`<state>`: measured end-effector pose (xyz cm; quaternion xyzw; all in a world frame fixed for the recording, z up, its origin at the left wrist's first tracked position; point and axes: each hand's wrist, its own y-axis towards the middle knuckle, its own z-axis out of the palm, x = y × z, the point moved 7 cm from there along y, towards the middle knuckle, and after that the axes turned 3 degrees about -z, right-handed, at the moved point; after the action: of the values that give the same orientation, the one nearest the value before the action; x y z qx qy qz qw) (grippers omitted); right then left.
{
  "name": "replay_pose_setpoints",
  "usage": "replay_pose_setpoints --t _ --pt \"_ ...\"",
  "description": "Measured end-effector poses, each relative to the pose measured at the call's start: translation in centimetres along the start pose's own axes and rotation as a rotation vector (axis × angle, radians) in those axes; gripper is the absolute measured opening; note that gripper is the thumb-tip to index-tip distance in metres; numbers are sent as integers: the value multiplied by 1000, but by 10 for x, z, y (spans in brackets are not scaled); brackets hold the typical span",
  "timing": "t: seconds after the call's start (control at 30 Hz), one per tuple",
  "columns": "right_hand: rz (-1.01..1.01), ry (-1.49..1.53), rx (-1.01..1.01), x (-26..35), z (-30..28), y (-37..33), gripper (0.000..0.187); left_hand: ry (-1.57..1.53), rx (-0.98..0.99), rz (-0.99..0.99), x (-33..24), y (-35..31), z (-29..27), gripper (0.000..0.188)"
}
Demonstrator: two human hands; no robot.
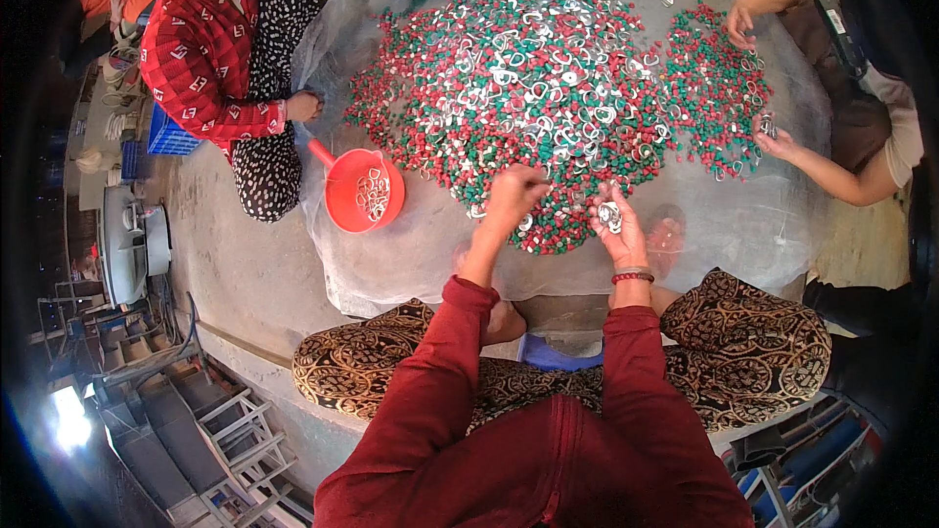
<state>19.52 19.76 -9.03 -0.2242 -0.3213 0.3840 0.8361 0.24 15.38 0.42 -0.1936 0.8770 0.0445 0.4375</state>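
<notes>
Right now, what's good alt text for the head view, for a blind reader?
A seated person's right hand holds small pale pieces and the left hand is at the near edge of a large red, green and white pile. A red scoop holds pale rings; two co-workers flank the pile.

wore a dark red, long-sleeved top (430,401) with a front zip (559,469), black legwear (751,354) patterned in gold, and a red beaded bracelet (633,277).
</notes>
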Motion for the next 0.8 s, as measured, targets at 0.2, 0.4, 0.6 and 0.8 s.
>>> replay_pose_setpoints --t 0.2,0.4,0.6,0.8 --pt "35 299 47 -10 12 -1 22 -42 141 276 -96 -20 42 22" --pt "-3 235 139 8 -1 3 20 -1 41 -35 -24 30 7 17" --pt "-214 -539 -184 47 -6 -1 22 159 -39 -82 27 67 -11 17" --pt "-272 363 -149 46 -50 10 33 -21 184 18 -16 69 76 15"
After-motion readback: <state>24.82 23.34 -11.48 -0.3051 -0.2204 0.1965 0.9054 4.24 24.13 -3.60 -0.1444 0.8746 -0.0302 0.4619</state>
